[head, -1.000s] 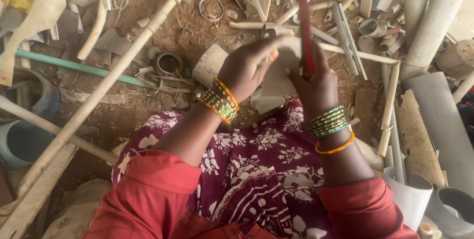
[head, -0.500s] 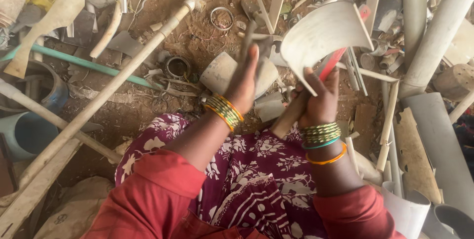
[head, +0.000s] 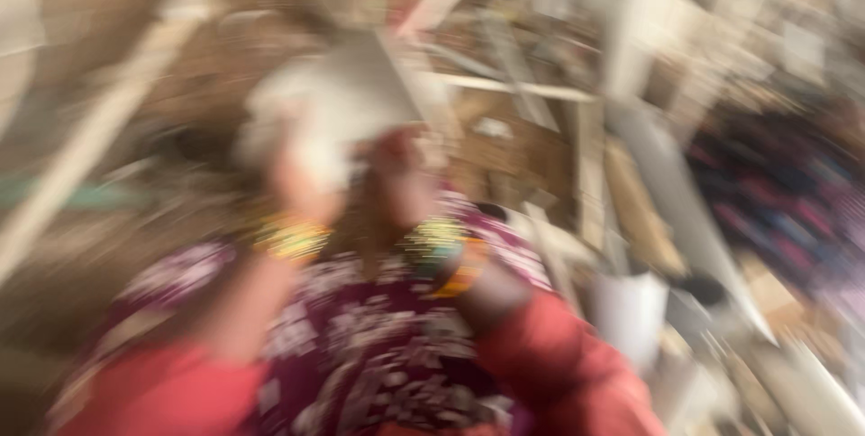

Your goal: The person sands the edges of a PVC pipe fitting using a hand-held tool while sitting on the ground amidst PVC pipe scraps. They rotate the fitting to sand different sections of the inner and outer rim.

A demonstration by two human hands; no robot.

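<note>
Two hands, left hand (head: 302, 175) and right hand (head: 401, 175), are lifting a white pipe piece (head: 338, 98) above the lap; blur is hiding whether the fingers are closed around it. Beyond the fingers, pipes (head: 649, 157) are littering the ground, apparently unsorted.

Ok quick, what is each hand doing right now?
Left hand: up at the pale curved pipe piece, seems to hold it; too blurred to see the grip.
Right hand: also at the piece; grip cannot be told.
</note>
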